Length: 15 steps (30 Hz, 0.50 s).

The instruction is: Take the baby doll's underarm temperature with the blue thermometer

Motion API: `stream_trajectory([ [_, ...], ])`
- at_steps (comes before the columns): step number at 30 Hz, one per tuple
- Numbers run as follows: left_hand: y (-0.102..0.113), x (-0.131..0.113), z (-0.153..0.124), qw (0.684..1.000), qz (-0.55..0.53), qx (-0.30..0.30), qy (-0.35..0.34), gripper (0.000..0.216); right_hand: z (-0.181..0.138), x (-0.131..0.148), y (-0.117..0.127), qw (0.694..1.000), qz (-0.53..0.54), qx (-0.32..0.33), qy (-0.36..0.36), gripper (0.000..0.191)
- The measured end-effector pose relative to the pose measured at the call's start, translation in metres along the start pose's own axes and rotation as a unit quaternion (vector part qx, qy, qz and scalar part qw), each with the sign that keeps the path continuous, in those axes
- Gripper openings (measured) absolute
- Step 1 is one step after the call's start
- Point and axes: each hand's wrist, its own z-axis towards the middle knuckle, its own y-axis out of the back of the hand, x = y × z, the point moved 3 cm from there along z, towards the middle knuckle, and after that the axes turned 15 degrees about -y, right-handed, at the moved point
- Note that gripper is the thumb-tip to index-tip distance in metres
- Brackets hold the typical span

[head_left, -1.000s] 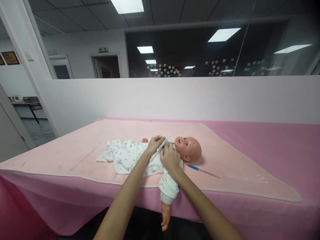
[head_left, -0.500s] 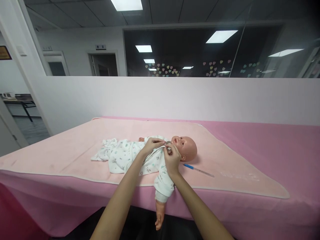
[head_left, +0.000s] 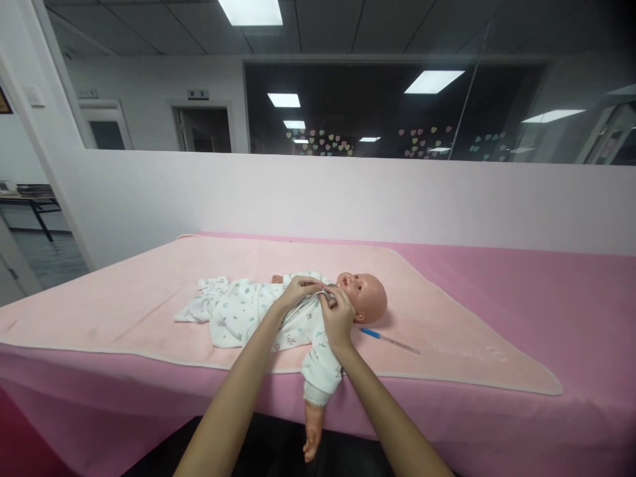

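A baby doll (head_left: 370, 296) lies on its back, its head to the right and one arm hanging over the table's front edge. It wears a white printed outfit (head_left: 238, 315). At the doll's neckline, my left hand (head_left: 301, 291) is closed on the edge of the outfit, fingertips pinched together. My right hand (head_left: 338, 318) pinches the same opening from the right, just below the doll's chin. The two hands' fingertips nearly meet, and they hide whatever fastener may be between them. Close to the right of my right hand lies a thermometer with a blue end (head_left: 390, 340).
A peach blanket (head_left: 124, 291) with a pale edge lies under the doll. Beneath it a pink cloth (head_left: 571, 318) covers the table and hangs down in front. Behind stands a white partition (head_left: 318, 199) with glass above it.
Both hands stay at the neckline, with the fingers drawn slightly closer together. The whole view has shifted a little, so everything sits slightly further left and lower.
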Motion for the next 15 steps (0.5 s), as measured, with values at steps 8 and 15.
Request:
stream_trajectory([
  [8, -0.0021, -0.0079, -0.0064, 0.995, -0.079, 0.055, 0.038, 0.04, 0.0008, -0.0006, 0.0005, 1.0, -0.002, -0.005, -0.017, 0.018],
  [15, 0.0008, 0.001, -0.0074, 0.999, -0.031, -0.023, 0.029, 0.029, 0.0008, -0.0056, -0.0007, 1.0, -0.003, -0.004, -0.022, 0.019],
])
